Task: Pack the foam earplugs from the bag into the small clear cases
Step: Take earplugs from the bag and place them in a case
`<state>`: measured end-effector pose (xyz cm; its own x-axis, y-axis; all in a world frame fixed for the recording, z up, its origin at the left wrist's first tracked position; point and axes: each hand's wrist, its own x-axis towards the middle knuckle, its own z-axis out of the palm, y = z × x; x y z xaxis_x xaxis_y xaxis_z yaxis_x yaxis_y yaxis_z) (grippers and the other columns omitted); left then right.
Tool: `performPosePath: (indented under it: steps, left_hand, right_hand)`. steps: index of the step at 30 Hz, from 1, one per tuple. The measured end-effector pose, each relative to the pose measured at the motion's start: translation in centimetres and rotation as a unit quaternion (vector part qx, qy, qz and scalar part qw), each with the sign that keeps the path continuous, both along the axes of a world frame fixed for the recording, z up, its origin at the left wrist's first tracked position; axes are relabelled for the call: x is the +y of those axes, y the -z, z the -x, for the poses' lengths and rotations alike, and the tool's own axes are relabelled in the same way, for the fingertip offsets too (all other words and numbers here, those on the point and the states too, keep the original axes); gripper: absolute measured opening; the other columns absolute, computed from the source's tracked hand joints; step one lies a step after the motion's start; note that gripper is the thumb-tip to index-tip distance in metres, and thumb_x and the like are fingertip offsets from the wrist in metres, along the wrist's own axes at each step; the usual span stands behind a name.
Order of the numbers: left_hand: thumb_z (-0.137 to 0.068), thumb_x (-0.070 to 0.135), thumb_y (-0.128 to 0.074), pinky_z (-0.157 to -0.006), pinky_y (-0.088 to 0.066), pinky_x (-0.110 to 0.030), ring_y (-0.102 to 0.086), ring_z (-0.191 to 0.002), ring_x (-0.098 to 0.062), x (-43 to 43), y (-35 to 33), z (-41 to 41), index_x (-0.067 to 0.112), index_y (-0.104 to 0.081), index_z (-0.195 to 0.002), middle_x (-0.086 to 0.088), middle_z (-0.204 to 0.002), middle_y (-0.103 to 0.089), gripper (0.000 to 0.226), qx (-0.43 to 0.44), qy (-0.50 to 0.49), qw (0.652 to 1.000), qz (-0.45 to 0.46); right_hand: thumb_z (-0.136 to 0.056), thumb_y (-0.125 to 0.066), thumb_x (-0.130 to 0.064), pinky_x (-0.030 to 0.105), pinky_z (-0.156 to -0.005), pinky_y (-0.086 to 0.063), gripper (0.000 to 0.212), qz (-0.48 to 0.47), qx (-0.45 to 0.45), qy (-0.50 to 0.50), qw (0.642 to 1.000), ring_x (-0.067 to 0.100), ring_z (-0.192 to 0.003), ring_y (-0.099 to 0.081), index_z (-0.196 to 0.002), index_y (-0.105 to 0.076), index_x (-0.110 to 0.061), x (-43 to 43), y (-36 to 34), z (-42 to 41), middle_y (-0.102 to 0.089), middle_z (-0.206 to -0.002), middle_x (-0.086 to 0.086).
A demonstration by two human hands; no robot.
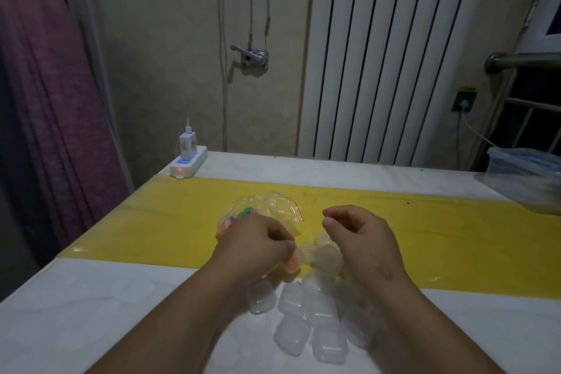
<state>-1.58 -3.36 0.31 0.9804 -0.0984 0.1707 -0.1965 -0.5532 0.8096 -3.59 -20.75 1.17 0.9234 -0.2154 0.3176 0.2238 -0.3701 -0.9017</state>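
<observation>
My left hand point(258, 241) is curled, its fingertips pinching an orange foam earplug point(292, 261) that shows just under them. My right hand point(361, 237) is curled too, thumb against forefinger, and I cannot tell whether it holds anything. The zip bag point(273, 206) lies just beyond my left hand and partly under it, with pink, green and blue earplugs point(243, 214) inside. The small clear cases point(321, 313) lie heaped on the surface point(91, 313) between my wrists, and a few reach up between my hands. Every case I can see looks empty, though clear plastic in this dim light is hard to read. I judge the packing barely begun: one plug is out, the bag is well stocked, and nearly all the cases are left to fill.
</observation>
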Motion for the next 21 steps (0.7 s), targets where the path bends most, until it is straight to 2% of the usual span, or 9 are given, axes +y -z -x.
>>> performPosePath:
  steps: [1,3,6,9,12,15,17,19,21]
  left_hand:
    - [-0.078,0.025,-0.07,-0.087,-0.042,-0.015,-0.059,-0.084,0.011,0.0,0.0,0.0,0.03,-0.077,-0.073,0.019,-0.074,-0.071,0.009,0.003,0.005,0.998,-0.062]
    - [-0.081,0.035,-0.066,-0.088,-0.044,-0.023,-0.06,-0.092,0.003,0.1,0.0,-0.1,0.033,-0.076,-0.081,0.019,-0.085,-0.071,0.01,-0.012,0.011,0.988,-0.155]
    - [-0.088,0.037,-0.062,-0.084,-0.044,-0.026,-0.057,-0.093,-0.004,0.2,-0.1,-0.2,0.034,-0.073,-0.1,0.016,-0.095,-0.065,0.016,-0.082,-0.031,0.987,-0.136]
    - [-0.088,0.019,-0.061,-0.077,-0.037,-0.027,-0.049,-0.099,-0.013,0.5,-0.6,-0.5,0.031,-0.068,-0.113,0.01,-0.098,-0.062,0.029,-0.17,-0.127,0.967,-0.14]
    - [-0.082,0.015,-0.06,-0.081,-0.038,-0.029,-0.046,-0.103,-0.018,1.0,0.0,-1.1,0.029,-0.068,-0.114,0.008,-0.107,-0.065,0.036,-0.18,-0.147,0.954,-0.191]
    - [-0.083,0.043,-0.065,-0.082,-0.041,-0.032,-0.048,-0.1,-0.019,1.2,0.8,-1.7,0.031,-0.071,-0.108,0.009,-0.105,-0.065,0.029,-0.188,-0.137,0.94,-0.249]
    - [-0.081,0.061,-0.063,-0.078,-0.041,-0.033,-0.05,-0.095,-0.021,1.3,1.1,-2.1,0.03,-0.074,-0.101,0.008,-0.099,-0.066,0.038,-0.195,-0.145,0.932,-0.27]
    - [-0.082,0.063,-0.06,-0.076,-0.04,-0.032,-0.05,-0.094,-0.021,1.4,1.3,-2.2,0.03,-0.075,-0.099,0.007,-0.098,-0.066,0.04,-0.193,-0.154,0.924,-0.293]
    - [-0.085,0.062,-0.058,-0.077,-0.04,-0.031,-0.049,-0.096,-0.02,1.5,1.5,-2.3,0.033,-0.076,-0.101,0.008,-0.103,-0.065,0.038,-0.184,-0.144,0.923,-0.305]
  right_hand:
    - [-0.088,-0.068,-0.019,0.023,-0.07,-0.048,0.01,0.012,0.003,0.006,1.0,0.005,-0.082,-0.065,-0.091,-0.073,-0.027,0.0,0.1,0.0,-0.071,-0.085,-0.011]
    - [-0.088,-0.067,-0.019,0.023,-0.069,-0.048,0.01,0.033,0.006,0.017,0.999,0.004,-0.081,-0.064,-0.09,-0.073,-0.027,0.0,0.2,0.0,-0.071,-0.084,-0.012]
    - [-0.089,-0.064,-0.02,0.017,-0.063,-0.043,0.012,0.083,-0.004,0.027,0.996,0.001,-0.076,-0.06,-0.09,-0.071,-0.03,-0.2,0.2,-0.1,-0.068,-0.08,-0.016]
    - [-0.092,-0.061,-0.019,0.011,-0.06,-0.038,0.016,0.12,0.0,0.034,0.992,-0.003,-0.073,-0.057,-0.092,-0.07,-0.032,-0.3,0.2,-0.4,-0.065,-0.081,-0.018]
    - [-0.093,-0.057,-0.013,0.012,-0.066,-0.042,0.022,0.113,0.016,0.029,0.993,-0.002,-0.083,-0.061,-0.091,-0.068,-0.032,-0.4,0.0,-1.0,-0.069,-0.089,-0.015]
    - [-0.093,-0.055,-0.009,0.014,-0.064,-0.042,0.023,0.101,0.035,0.028,0.994,0.004,-0.083,-0.063,-0.09,-0.067,-0.028,-0.5,-0.7,-1.9,-0.072,-0.087,-0.01]
    - [-0.092,-0.056,-0.011,0.018,-0.061,-0.042,0.019,0.122,0.061,0.02,0.99,0.01,-0.08,-0.063,-0.093,-0.068,-0.025,-0.6,-1.4,-2.8,-0.072,-0.086,-0.01]
    - [-0.093,-0.054,-0.016,0.023,-0.062,-0.044,0.019,0.161,0.085,0.006,0.983,0.012,-0.082,-0.064,-0.101,-0.07,-0.023,-0.3,-2.3,-3.7,-0.072,-0.088,-0.01]
    - [-0.095,-0.052,-0.022,0.026,-0.07,-0.045,0.021,0.2,0.09,-0.01,0.976,0.015,-0.091,-0.064,-0.105,-0.071,-0.021,0.4,-2.7,-4.2,-0.073,-0.096,-0.006]
